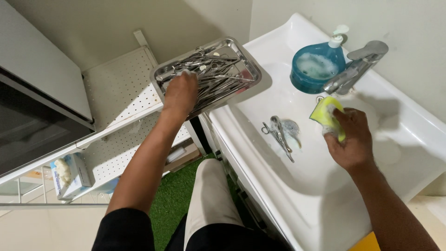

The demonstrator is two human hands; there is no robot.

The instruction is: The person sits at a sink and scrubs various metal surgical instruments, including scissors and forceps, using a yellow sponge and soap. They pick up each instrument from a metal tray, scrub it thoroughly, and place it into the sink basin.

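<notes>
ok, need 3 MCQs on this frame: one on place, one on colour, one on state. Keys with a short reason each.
1. Where do the metal instruments outside the tray lie?
A. in the sink basin
B. on the perforated shelf
C. on the green mat

2. What colour is the sponge?
A. pink
B. yellow-green
C. white

3. What is the left hand doing?
A. gripping the faucet
B. hanging free at the person's side
C. reaching into the metal tray, on the instruments

Answers:
1. A: a few metal instruments lie on the floor of the white sink, below the faucet.
2. B: the sponge in the right hand is yellow-green, beside the blue bowl of suds.
3. C: the left hand rests on the pile of instruments in the metal tray at the sink's edge.
</notes>
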